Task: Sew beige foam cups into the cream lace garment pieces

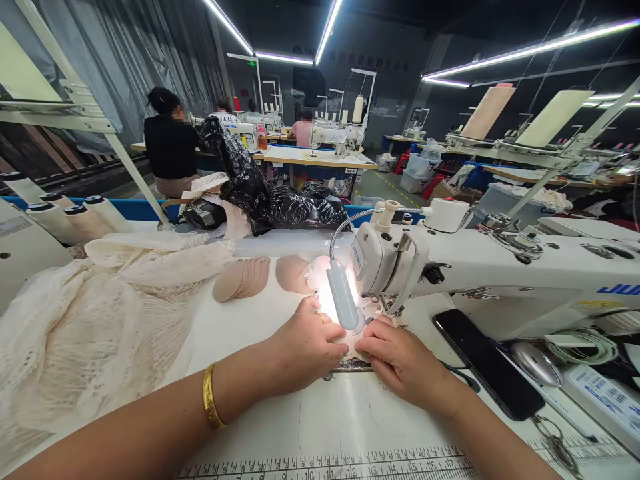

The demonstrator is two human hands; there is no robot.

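**Where two hands meet under the lamp, the small fabric lies between**

While both hands are close to the head of the sewing machine, the pale fabric is in the narrow space between them, on the surface below the lamp. From the left hand it lies to the right; from the right hand it lies to the left. Neither hand is clearly nearer, because fingers of both reach to it. Its long axis I cannot tell, since hands, lamp and strong light cover a big part of it.

About the left grip, the fingers are bent and near together at the fabric, but I cannot tell if they pinch or only press. About the right grip, thumb and forefinger come together at the edge; whether cloth is clamped is also not clear.

Beyond the left hand are beige round pieces, overlapping; loose lace lies farther left.
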